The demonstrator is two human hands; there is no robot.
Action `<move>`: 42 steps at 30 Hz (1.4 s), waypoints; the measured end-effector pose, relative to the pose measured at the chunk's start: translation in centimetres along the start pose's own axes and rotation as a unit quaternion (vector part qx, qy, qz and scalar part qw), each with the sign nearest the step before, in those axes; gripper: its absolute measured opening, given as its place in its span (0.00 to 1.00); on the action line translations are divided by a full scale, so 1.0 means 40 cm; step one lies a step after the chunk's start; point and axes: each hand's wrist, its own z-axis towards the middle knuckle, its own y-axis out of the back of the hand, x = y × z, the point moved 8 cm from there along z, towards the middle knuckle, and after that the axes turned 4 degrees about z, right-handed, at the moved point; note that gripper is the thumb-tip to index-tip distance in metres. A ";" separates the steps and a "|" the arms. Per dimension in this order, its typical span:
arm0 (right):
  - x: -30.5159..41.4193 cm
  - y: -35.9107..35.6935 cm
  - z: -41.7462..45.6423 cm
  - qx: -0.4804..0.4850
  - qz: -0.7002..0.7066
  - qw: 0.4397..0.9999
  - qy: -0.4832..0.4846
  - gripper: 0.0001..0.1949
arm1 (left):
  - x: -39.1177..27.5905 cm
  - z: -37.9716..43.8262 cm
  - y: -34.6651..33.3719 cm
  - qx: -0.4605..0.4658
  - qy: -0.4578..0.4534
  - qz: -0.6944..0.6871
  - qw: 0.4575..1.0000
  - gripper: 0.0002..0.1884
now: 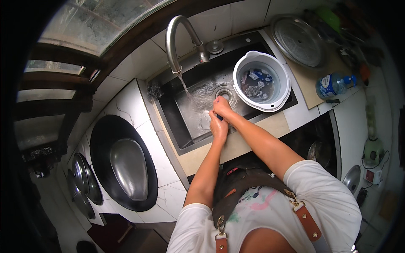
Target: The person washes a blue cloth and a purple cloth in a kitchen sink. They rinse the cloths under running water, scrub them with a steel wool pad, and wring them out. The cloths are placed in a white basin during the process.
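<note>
Over the front part of a metal sink [196, 110], my left hand [219, 126] and my right hand [222, 107] meet around a small dark blue item [219, 117], mostly hidden by the fingers. Both hands look wet. Behind them is the drain [224, 94]. Water [184, 83] runs from a curved metal faucet [172, 41] into the sink, left of the hands. At the sink's right stands a white plastic bucket [282, 102] holding water, suds and blue and greyish items that look like cloth.
A large black wok [102, 177] lies on the tiled counter at left, beside metal lids [80, 177]. A dark scouring pad [154, 91] sits at the sink's left corner. Rightward are a blue-capped soap bottle [329, 85] and a round glass lid [297, 39]. A window [95, 25] is upper left.
</note>
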 end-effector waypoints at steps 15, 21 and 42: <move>0.201 0.331 -0.429 0.177 -0.019 0.940 0.291 0.12 | -0.028 -0.149 0.065 0.341 0.111 -0.358 0.862 0.09; 0.219 0.565 -0.582 -0.103 -0.039 0.950 0.291 0.06 | -0.044 -0.155 0.081 0.314 0.139 -0.494 0.799 0.16; 0.184 0.221 -0.550 0.372 -0.188 0.877 0.238 0.14 | -0.371 -0.221 0.372 0.333 -0.191 -0.283 0.879 0.19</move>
